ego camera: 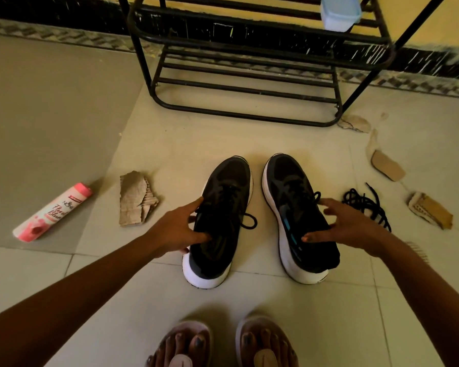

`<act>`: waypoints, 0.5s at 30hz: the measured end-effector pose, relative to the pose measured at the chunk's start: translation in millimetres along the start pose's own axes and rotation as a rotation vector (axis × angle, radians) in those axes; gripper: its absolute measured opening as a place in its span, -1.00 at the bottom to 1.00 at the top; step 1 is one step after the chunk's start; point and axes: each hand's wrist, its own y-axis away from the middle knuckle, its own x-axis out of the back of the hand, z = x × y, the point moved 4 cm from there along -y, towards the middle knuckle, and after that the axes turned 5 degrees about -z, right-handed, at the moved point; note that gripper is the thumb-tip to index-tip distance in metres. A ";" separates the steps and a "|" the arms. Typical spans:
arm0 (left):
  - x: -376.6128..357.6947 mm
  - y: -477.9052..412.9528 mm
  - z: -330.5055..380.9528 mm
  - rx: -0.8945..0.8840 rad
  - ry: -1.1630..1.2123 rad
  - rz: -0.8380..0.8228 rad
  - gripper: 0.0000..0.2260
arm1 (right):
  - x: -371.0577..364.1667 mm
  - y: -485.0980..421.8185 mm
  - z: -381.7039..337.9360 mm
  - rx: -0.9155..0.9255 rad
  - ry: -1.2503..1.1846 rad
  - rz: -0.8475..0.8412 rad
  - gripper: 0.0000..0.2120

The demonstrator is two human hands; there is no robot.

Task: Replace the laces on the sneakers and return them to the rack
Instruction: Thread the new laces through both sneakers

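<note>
left hand [179, 230] and right hand [349, 226] touch sneakers [229, 181].

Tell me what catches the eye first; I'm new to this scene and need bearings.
Two black, white-soled sneakers stand mid-floor, toes toward the black rack: the left sneaker with the left hand spread at its collar, the right sneaker with the right hand spread over it. A loose black lace lies just right of them; a pink bottle lies far left.

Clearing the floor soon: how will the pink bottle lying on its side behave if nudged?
The pink bottle is cylindrical and on its side, so it likely rolls on the smooth floor. It looks plastic: probably light, not fragile.
</note>
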 end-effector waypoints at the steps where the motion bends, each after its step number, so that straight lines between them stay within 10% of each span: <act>1: -1.7 -1.0 0.4 -0.001 0.016 0.001 -0.20 | -2.8 -0.6 1.7 0.011 -0.013 -0.008 -0.05; 15: -16.9 -7.1 6.1 -0.004 0.092 0.057 -0.18 | -33.8 1.5 -15.6 0.090 0.024 -0.017 -0.35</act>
